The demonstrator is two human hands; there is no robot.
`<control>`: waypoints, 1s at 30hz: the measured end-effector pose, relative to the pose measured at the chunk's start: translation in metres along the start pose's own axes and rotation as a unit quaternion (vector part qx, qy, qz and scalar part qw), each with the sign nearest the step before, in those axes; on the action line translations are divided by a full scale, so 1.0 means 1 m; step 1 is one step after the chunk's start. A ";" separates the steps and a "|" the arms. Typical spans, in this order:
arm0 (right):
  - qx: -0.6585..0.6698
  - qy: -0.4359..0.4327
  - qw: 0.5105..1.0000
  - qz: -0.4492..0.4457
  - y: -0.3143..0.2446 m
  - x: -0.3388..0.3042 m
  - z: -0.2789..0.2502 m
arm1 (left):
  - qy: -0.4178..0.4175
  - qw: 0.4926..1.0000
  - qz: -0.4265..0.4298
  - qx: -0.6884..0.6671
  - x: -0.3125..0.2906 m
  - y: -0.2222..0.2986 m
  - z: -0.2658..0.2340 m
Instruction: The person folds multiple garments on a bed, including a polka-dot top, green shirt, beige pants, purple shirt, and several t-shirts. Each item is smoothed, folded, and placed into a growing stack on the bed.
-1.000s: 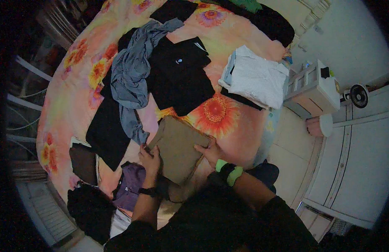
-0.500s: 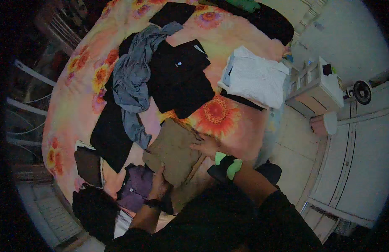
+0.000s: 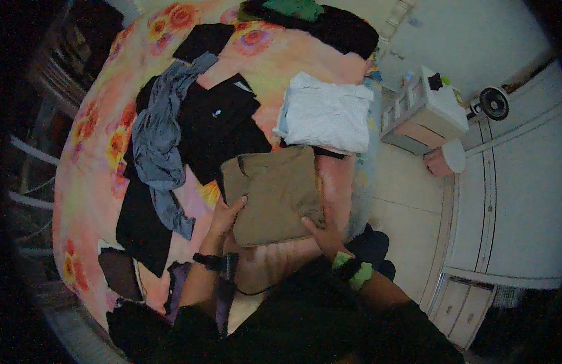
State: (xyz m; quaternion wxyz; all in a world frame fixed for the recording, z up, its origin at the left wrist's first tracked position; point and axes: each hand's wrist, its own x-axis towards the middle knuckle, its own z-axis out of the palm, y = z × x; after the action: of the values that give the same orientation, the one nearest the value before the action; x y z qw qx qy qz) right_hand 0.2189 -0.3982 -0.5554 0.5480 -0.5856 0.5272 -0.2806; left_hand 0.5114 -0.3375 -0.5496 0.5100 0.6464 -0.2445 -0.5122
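A folded khaki-brown garment (image 3: 274,193), squarish, is held up in front of me by its two sides. My left hand (image 3: 227,216) grips its left edge with the thumb on top. At the lower right corner, my right hand (image 3: 323,234) holds it the same way; the fingers of both hands are hidden beneath the cloth. Just beyond lies a folded black garment (image 3: 217,130) with a small light mark. A crumpled grey garment (image 3: 156,136) is left of it. Further right rests a white folded garment (image 3: 329,115) on a stack.
The floral bedspread (image 3: 81,182) covers the bed. More dark clothes (image 3: 144,224) lie on the left, with a brown folded piece (image 3: 119,276) and a purple garment (image 3: 178,285) nearer me. Off the bed's right side stand a white drawer unit (image 3: 423,115), a pinkish bin (image 3: 442,161) and a small fan (image 3: 493,103).
The khaki garment has been turned and lifted, and now shows a flat, squared face. My right hand has gone from lying on top to gripping its lower right corner. The view has shifted.
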 end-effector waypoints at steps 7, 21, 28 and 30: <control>-0.057 -0.006 0.998 0.011 0.036 -0.027 -0.077 | 0.177 0.959 0.097 0.199 0.032 -0.071 0.015; -0.105 0.151 0.977 0.106 0.069 -0.052 -0.207 | 0.017 0.947 0.307 0.090 0.106 0.081 0.097; -0.120 -0.007 0.992 -0.024 0.019 -0.016 -0.152 | -0.096 0.612 0.531 0.578 0.139 0.137 0.205; -0.111 -0.034 0.993 -0.033 0.014 -0.018 -0.143 | -0.123 0.585 0.515 0.615 0.150 0.133 0.216</control>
State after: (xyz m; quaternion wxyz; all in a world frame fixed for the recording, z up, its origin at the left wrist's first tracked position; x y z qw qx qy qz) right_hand 0.0802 -0.4289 -0.5291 0.4873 -0.6693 0.5166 -0.2185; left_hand 0.3954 -0.5997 -0.4810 0.1345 0.5024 -0.8535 0.0339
